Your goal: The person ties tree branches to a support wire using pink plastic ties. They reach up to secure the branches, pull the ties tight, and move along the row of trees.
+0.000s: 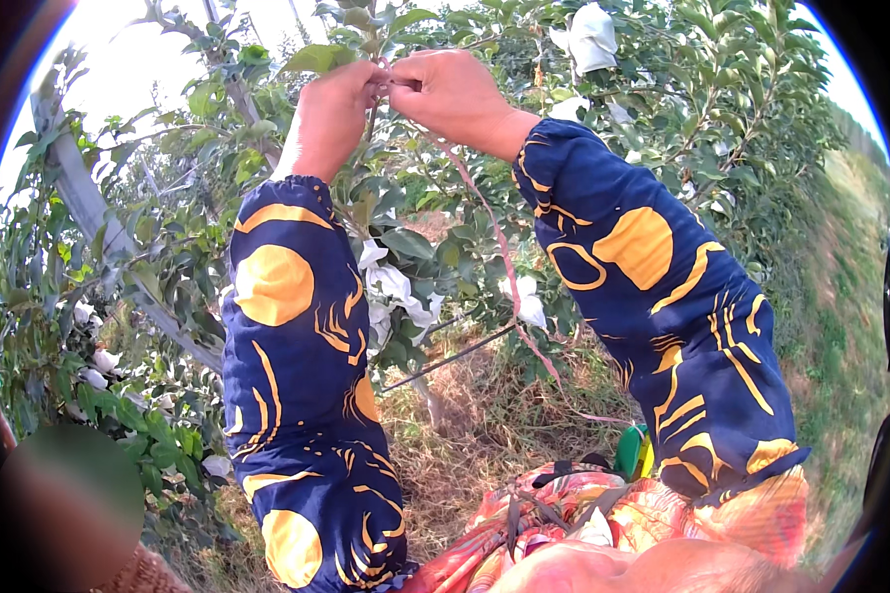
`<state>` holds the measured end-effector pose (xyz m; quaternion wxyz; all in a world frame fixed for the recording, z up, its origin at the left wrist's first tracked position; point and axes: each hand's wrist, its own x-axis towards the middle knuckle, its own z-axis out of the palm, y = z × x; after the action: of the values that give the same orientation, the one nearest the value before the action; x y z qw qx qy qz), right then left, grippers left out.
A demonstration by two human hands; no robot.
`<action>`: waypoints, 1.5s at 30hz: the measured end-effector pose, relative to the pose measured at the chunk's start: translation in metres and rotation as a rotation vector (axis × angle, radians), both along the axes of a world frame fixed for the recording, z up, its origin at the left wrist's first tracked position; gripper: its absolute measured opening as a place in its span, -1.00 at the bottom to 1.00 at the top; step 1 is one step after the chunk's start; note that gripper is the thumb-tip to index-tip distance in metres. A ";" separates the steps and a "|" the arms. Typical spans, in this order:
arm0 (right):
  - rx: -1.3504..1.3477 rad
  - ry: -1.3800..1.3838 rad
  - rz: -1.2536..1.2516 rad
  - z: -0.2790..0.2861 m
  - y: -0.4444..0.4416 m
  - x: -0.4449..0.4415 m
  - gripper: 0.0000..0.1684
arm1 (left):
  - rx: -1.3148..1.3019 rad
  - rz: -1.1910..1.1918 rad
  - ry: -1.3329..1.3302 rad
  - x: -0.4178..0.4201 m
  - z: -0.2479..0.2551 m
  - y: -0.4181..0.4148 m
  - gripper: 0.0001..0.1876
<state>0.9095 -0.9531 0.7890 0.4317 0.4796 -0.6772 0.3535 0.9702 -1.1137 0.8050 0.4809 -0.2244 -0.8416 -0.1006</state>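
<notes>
At the top of the head view my left hand [334, 107] and my right hand [452, 93] meet in front of a thin leafy shoot [373, 122]. Both sets of fingertips pinch a pink plastic tying strip [498, 233], and a small loop of it shows above the fingers. Whether it circles the shoot is hidden by my hands. The strip's long end hangs below my right hand. Lower down, a thin pink length leads to a green and yellow object [633, 450] at my waist. A leaf [319, 58] stands just above my left hand.
White fruit bags [593, 37] hang among the fruit tree leaves, several more [397, 289] below my hands. A grey post [93, 193] slants at the left. A dark thin rod [452, 356] crosses above dry grass [475, 422]. Brown knit cloth [144, 574] shows at lower left.
</notes>
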 end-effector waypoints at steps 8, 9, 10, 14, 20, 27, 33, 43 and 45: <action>-0.078 -0.219 0.231 -0.009 0.006 0.014 -0.72 | -0.024 0.070 0.171 -0.007 0.003 -0.008 -0.88; -0.101 -0.232 0.215 -0.013 0.006 0.014 -0.70 | -0.043 0.101 0.184 -0.007 0.001 -0.007 -0.87; -0.127 -0.242 0.199 -0.017 0.007 0.014 -0.68 | -0.065 0.129 0.199 -0.006 0.000 -0.005 -0.86; -0.131 -0.916 0.529 -0.038 0.004 0.029 -0.54 | 0.162 0.058 0.043 0.000 -0.006 0.003 -0.85; -0.116 -0.917 0.570 -0.036 0.013 0.034 -0.65 | 0.984 -0.332 -0.303 0.025 -0.026 0.034 -0.69; -0.039 -0.558 0.308 -0.072 0.012 0.037 -0.65 | 1.135 -0.544 -0.490 -0.002 -0.047 0.037 -0.73; -0.036 -0.578 0.351 -0.114 0.025 0.059 -0.72 | 1.175 -0.507 -0.514 -0.007 -0.039 0.039 -0.74; -0.010 -0.764 0.301 -0.160 0.061 0.043 -0.71 | 0.894 -0.495 -0.484 0.050 -0.080 0.004 -0.67; -0.036 -0.800 0.370 -0.184 0.055 0.045 -0.70 | 1.043 -0.489 -0.401 0.066 -0.119 0.009 -0.72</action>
<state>0.9545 -0.8979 0.6050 0.0734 0.4105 -0.6876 0.5944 1.0359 -1.1043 0.6864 0.3226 -0.1225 -0.6796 -0.6473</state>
